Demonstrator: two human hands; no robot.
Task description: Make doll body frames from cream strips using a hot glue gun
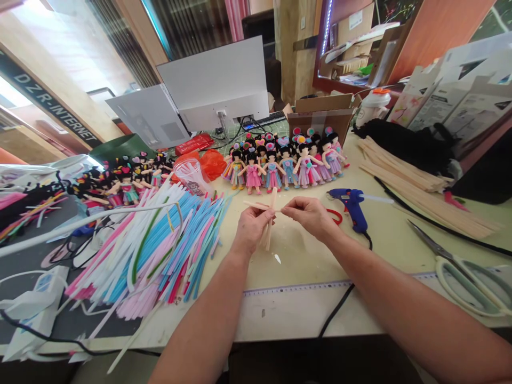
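Note:
My left hand (252, 228) is closed in a pinch around a few crossed beige pipe cleaners (268, 238), at the middle of the table. Their ends stick out upward, to the left and downward past the fingers. My right hand (307, 213), just to the right, pinches the right-hand end of the same beige bundle between thumb and fingertips. Behind both hands stand several small pipe-cleaner dolls (272, 172) with black hair and colourful dresses. A blue glue gun (352, 208) lies to the right of my right hand, beside a red ring-shaped handle (334, 216).
A heap of pink, white and blue pipe cleaners (160, 240) covers the left side. Scissors (456, 266) and more beige stems (428, 197) lie at the right. A measuring tape (292, 289) runs along the front, crossed by a black cable (338, 309). Monitors (216, 80) stand behind.

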